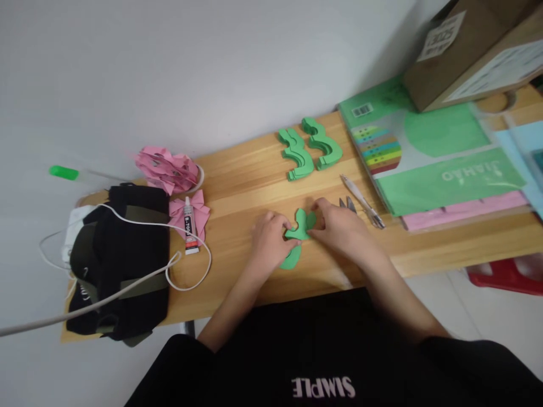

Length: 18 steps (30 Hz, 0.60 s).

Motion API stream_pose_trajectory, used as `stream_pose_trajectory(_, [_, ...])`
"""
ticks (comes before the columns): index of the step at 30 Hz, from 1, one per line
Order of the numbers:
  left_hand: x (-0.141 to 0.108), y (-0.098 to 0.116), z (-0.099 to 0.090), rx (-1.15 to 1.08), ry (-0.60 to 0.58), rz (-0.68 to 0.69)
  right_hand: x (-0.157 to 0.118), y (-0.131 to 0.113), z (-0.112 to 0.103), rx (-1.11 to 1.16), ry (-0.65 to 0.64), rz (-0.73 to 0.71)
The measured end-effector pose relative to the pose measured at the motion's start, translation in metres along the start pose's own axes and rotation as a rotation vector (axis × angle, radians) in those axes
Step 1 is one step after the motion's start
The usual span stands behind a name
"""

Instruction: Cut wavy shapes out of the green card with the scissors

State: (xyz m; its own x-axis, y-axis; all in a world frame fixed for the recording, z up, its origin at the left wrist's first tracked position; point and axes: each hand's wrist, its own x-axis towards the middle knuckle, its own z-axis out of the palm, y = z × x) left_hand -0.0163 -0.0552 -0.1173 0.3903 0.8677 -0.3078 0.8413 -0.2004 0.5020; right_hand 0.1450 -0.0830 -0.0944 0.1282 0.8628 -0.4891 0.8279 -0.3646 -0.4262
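My left hand (271, 240) pinches the left side of a green paper cutout (302, 226) with wavy, rounded edges, just above the wooden table. On the cutout's other side, my right hand (339, 229) is closed with thumb and fingertips at its edge. Another green paper part (291, 259) shows below my left thumb; whether it joins the cutout I cannot tell. Farther back lie two stacks of wavy green paper pieces, a left stack (302, 161) and a right stack (326, 146). Scissors (350, 204) lie partly hidden behind my right hand, near a pen (360, 198).
Green paper packs (445, 152) and a cardboard box (462, 51) occupy the right side. At left are a black bag (127, 265), a white cable (207, 268), pink folded paper (167, 169) and a glue tube (190, 226). The wooden table (237, 169) meets the wall behind.
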Motion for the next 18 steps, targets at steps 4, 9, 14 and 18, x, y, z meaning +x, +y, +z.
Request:
stream_pose_trajectory(4, [-0.001,-0.002,0.001,-0.022,0.002,0.013,0.003,-0.007,-0.006,-0.044,-0.054,0.024])
stream_pose_trajectory(9, [-0.001,0.001,-0.001,-0.019,0.008,0.004,0.004,-0.004,-0.002,-0.01,-0.027,0.023])
stream_pose_trajectory(14, [0.005,0.007,-0.002,-0.107,-0.006,0.042,0.004,0.008,0.008,0.2,0.041,-0.148])
stream_pose_trajectory(18, [0.01,0.006,-0.002,-0.3,-0.074,0.106,0.0,0.019,0.011,0.434,0.092,-0.284])
